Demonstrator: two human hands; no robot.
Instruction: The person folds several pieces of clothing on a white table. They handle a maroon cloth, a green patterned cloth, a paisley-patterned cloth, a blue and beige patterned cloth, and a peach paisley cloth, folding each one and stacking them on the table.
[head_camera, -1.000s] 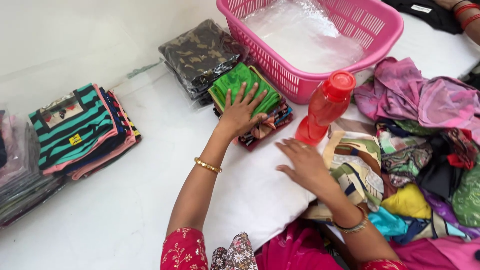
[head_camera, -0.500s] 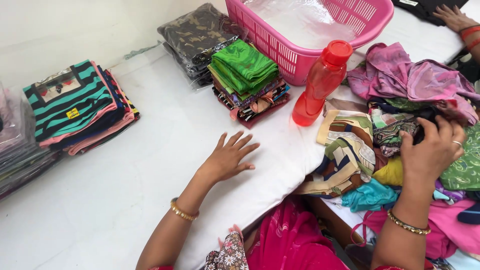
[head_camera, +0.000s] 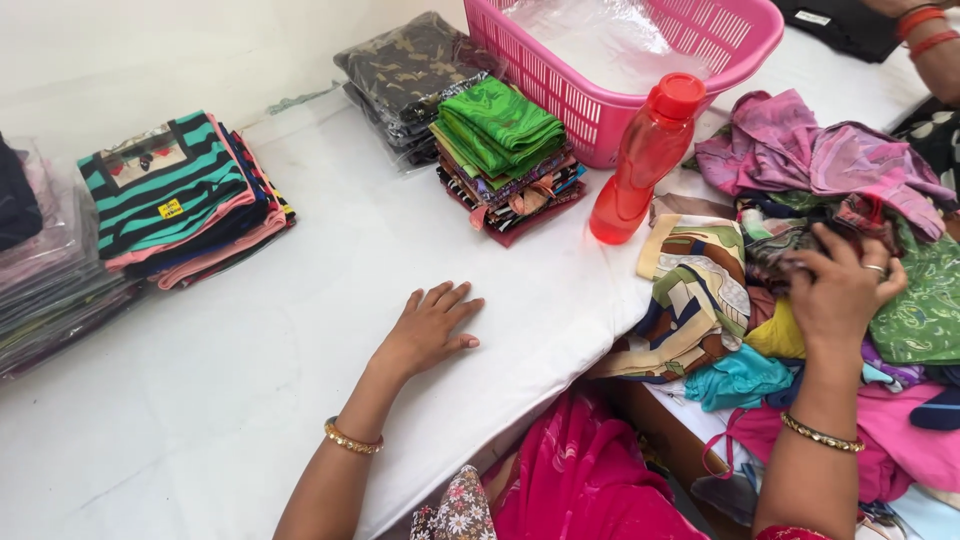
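My left hand (head_camera: 428, 328) lies flat, fingers spread, on the white table (head_camera: 300, 300), holding nothing. My right hand (head_camera: 838, 288) is closed on a dark patterned cloth (head_camera: 800, 245) in the loose heap of coloured cloths (head_camera: 830, 190) at the right. A stack of folded cloths with a green one on top (head_camera: 505, 155) stands beyond my left hand. A red-orange bottle (head_camera: 645, 160) stands upright between that stack and the heap.
A pink basket (head_camera: 600, 95) lined with clear plastic sits at the back. Dark packaged cloth (head_camera: 410, 65) lies left of it. Striped folded garments (head_camera: 170, 195) and bagged stacks (head_camera: 45, 280) are at the left. Another person's arm with red bangles (head_camera: 925, 35) is top right.
My left hand came back from the green-topped stack to rest flat on the table. My right hand moved right, from the patterned cloth near the edge, into the heap and closed on a cloth.
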